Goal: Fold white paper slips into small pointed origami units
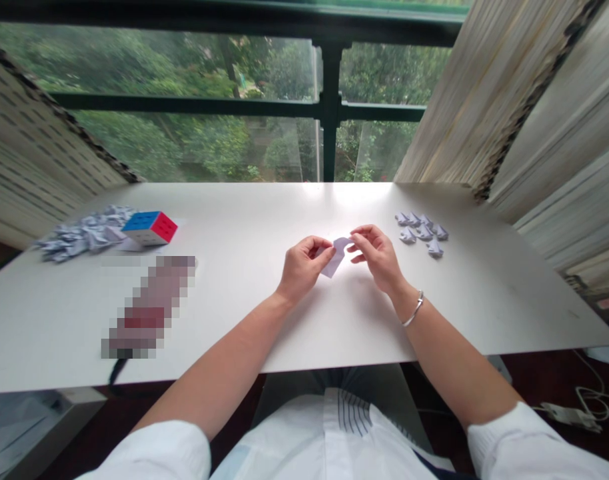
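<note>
A small piece of white paper (pixel 336 260) is held up between my two hands, above the white table. My left hand (pixel 304 265) pinches its left side between thumb and fingers. At the upper right corner, the thumb and forefinger of my right hand (pixel 377 257) grip the paper, which curves there. The other fingers of that hand are loosely bent. To the right of my hands lie several small folded paper pieces (pixel 424 232) in a loose group.
On the left, a heap of folded papers (pixel 87 235) lies beside a puzzle cube (pixel 149 229). Nearer me is a blurred-out oblong object (pixel 147 307) with a black cord. The white table (pixel 234 333) reaches the window; curtains (pixel 444 93) hang at both sides.
</note>
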`<state>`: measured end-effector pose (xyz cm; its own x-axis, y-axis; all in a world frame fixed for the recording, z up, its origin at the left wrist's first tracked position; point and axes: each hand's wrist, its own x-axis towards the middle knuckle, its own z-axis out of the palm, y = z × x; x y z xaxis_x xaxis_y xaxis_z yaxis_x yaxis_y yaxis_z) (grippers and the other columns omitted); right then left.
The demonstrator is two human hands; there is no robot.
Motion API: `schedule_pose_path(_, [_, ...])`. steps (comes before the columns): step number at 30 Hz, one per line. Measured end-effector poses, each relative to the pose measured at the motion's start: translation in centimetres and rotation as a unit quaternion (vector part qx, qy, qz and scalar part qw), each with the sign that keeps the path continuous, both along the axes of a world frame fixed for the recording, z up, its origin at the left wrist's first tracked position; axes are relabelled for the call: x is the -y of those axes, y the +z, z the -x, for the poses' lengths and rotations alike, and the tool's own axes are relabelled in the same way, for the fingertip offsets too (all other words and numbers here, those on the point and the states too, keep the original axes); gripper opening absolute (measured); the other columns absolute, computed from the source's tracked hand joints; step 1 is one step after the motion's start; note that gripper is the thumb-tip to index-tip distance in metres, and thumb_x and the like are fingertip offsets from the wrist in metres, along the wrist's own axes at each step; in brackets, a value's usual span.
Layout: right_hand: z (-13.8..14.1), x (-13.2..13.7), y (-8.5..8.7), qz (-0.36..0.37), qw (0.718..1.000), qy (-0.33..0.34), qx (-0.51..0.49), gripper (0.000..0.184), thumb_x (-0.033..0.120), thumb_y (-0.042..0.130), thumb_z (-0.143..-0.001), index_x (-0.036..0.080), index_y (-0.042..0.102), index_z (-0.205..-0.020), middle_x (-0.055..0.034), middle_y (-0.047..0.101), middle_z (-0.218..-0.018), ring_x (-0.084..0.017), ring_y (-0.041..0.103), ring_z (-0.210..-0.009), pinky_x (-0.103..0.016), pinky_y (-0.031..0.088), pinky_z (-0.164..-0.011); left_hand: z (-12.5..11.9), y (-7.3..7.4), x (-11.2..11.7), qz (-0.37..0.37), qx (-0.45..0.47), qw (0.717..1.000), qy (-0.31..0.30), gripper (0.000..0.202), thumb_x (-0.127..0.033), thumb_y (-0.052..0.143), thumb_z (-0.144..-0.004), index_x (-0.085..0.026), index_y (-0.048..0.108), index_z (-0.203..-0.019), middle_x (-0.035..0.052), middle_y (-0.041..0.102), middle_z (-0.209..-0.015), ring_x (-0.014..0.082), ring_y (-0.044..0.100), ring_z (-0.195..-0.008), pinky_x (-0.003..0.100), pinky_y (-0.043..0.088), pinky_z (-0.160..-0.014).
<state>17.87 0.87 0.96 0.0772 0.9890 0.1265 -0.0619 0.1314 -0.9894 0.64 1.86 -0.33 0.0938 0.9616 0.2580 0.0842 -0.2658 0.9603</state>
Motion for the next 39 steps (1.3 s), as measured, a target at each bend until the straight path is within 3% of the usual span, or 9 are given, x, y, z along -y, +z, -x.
schedule_pose_path(3, [0.2, 0.4, -0.1, -0.118, 0.986, -0.076, 0.090, 0.025, 0.047, 0.066, -0.081, 0.023, 0.061, -0.089, -0.0021, 0.062, -0.093, -0.015, 0.061, -0.079, -0.025, 0.051, -0.062, 0.1, -0.1, 0.1, -0.031, -0.024, 0.999, 0.018, 0.026, -0.041, 0.072, -0.079, -0.018, 0.074, -0.092, 0.0057, 0.074, -0.089, 0.0178, 0.066, -0.079, 0.027, 0.051, -0.070])
schedule_pose_path(5, [0.3, 0.7, -0.2, -0.162, 0.970, -0.088, 0.161, 0.021, 0.044, 0.066, -0.083, 0.023, 0.064, -0.083, -0.0030, 0.061, -0.090, -0.015, 0.059, -0.076, -0.026, 0.049, -0.063, 0.1, -0.1, 0.1, -0.032, -0.016, 0.999, 0.021, 0.027, -0.040, 0.070, -0.081, -0.018, 0.075, -0.096, 0.0061, 0.075, -0.091, 0.0187, 0.068, -0.081, 0.028, 0.052, -0.073])
schedule_pose_path(10, [0.5, 0.6, -0.7, -0.172, 0.944, -0.084, 0.268, 0.021, 0.043, 0.072, -0.080, 0.024, 0.072, -0.088, -0.0029, 0.058, -0.082, -0.014, 0.054, -0.065, -0.030, 0.047, -0.061, -0.3, -0.4, 0.2, -0.022, 0.044, 0.999, 0.002, 0.028, -0.037, 0.073, -0.079, -0.018, 0.073, -0.100, 0.0062, 0.075, -0.095, 0.0189, 0.069, -0.085, 0.030, 0.054, -0.079])
schedule_pose_path(15, [0.4, 0.3, -0.9, -0.172, 0.951, -0.094, 0.240, 0.018, 0.037, 0.063, -0.086, 0.023, 0.073, -0.085, -0.0030, 0.061, -0.079, -0.014, 0.055, -0.064, -0.029, 0.047, -0.062, -0.8, -0.7, 0.5, 0.010, 0.061, 0.997, -0.055, 0.029, -0.034, 0.074, -0.077, -0.017, 0.070, -0.100, 0.0045, 0.073, -0.088, 0.0166, 0.069, -0.080, 0.028, 0.055, -0.076])
schedule_pose_path(22, [0.5, 0.3, -1.0, -0.140, 0.966, -0.059, 0.209, 0.023, 0.043, 0.068, -0.082, 0.021, 0.070, -0.086, -0.0035, 0.068, -0.084, -0.015, 0.058, -0.067, -0.029, 0.047, -0.063, -0.7, -0.6, 0.9, -0.005, 0.039, 0.998, -0.049, 0.024, -0.036, 0.071, -0.080, -0.016, 0.073, -0.094, 0.0053, 0.074, -0.089, 0.0169, 0.068, -0.081, 0.029, 0.054, -0.078])
schedule_pose_path(26, [0.5, 0.1, -1.2, -0.128, 0.973, -0.057, 0.181, 0.025, 0.045, 0.065, -0.083, 0.021, 0.069, -0.079, -0.0023, 0.067, -0.077, -0.014, 0.057, -0.066, -0.028, 0.047, -0.065, -0.8, -0.4, 0.6, 0.044, 0.090, 0.993, -0.060, 0.030, -0.040, 0.075, -0.076, -0.016, 0.069, -0.093, 0.0045, 0.073, -0.087, 0.0173, 0.069, -0.081, 0.032, 0.057, -0.077])
schedule_pose_path(33, [0.7, -0.1, -1.6, -0.062, 0.994, 0.025, 0.087, 0.028, 0.047, 0.067, -0.081, 0.020, 0.067, -0.074, 0.0010, 0.061, -0.064, -0.012, 0.052, -0.058, -0.026, 0.043, -0.058, -0.7, 0.2, 0.2, 0.123, 0.175, 0.975, -0.060, 0.041, -0.040, 0.084, -0.067, -0.015, 0.066, -0.093, 0.0047, 0.074, -0.082, 0.0172, 0.070, -0.076, 0.035, 0.058, -0.077])
schedule_pose_path(39, [0.8, 0.2, -1.5, -0.075, 0.989, 0.021, 0.126, 0.026, 0.047, 0.068, -0.080, 0.020, 0.068, -0.079, -0.0009, 0.067, -0.072, -0.013, 0.055, -0.062, -0.026, 0.044, -0.059, -0.7, 0.2, 0.2, 0.153, 0.192, 0.968, -0.057, 0.043, -0.040, 0.087, -0.062, -0.014, 0.067, -0.090, 0.0040, 0.073, -0.076, 0.0156, 0.069, -0.068, 0.034, 0.058, -0.075])
